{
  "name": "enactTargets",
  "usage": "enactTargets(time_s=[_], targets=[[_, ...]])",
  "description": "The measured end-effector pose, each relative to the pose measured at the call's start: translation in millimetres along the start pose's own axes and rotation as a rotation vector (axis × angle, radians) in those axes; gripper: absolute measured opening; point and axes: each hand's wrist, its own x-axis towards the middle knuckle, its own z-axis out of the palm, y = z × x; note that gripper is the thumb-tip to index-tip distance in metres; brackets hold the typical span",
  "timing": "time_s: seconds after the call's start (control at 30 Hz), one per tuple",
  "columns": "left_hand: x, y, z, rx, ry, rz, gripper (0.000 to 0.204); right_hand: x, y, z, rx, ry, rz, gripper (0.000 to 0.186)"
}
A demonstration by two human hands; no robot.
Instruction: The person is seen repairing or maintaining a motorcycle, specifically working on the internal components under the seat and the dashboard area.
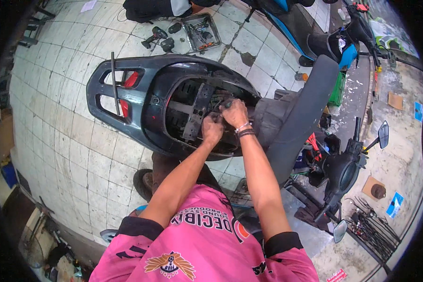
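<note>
**Pink shirt (207, 244) in foreground, both hands in opened scooter body (150, 87)**

Scooter body: positioned directly ahead of pink shirt, tail toward left, seat (310, 113) raised at right. Oval bay open at center; dark perforated bracket (196, 110) exposed inside.

Left hand (213, 128): lowered into bay, just beside right hand, fingers curled; cannot tell what, if anything, pinched.

Right hand (235, 113): lowered into bay, fingers bent, close to small dark part (227, 104); cannot tell whether gripped. Bracelets (246, 130) on right wrist.

Tail: grey bar (113, 84) laid across slotted grab rail (93, 89); red lamps (130, 81) visible through slots.

Beyond scooter body, on tiled floor (47, 122): cordless driver (156, 34), near tool-filled metal tray (215, 29).

At right, past seat: green crate (337, 89); black handlebar assembly (342, 174) with mirror (383, 135).
</note>
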Motion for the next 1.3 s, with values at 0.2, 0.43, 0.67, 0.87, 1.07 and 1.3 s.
enactTargets(time_s=[0.2, 0.43, 0.67, 0.87, 1.07, 1.3], targets=[[-1.9, -7.0, 2.5, 0.006, 0.051, 0.067, 0.024, -10.4, 4.3, 23.8, 0.012, 0.153, -0.032, 0.046], [-2.9, -12.2, 8.1, -0.117, 0.112, 0.049, 0.027, -21.9, -2.5, 16.9, 0.26, 0.192, -0.074, 0.023], [4.2, -23.5, 10.4, -0.123, 0.04, 0.017, 0.033, -20.3, -1.6, 28.6, 0.109, 0.217, -0.052, 0.03], [1.8, -21.8, 6.1, -0.134, 0.021, 0.007, 0.034, -16.0, -0.1, 30.5, -0.014, 0.223, -0.096, 0.028], [-0.7, -26.7, -0.9, -0.187, -0.058, 0.078, 0.037, -20.6, -5.1, 30.5, -0.046, 0.199, -0.133, 0.031], [5.7, -34.0, 4.7, -0.191, -0.067, 0.057, 0.035, -24.2, -2.2, 26.0, -0.013, 0.143, -0.226, 0.027]])
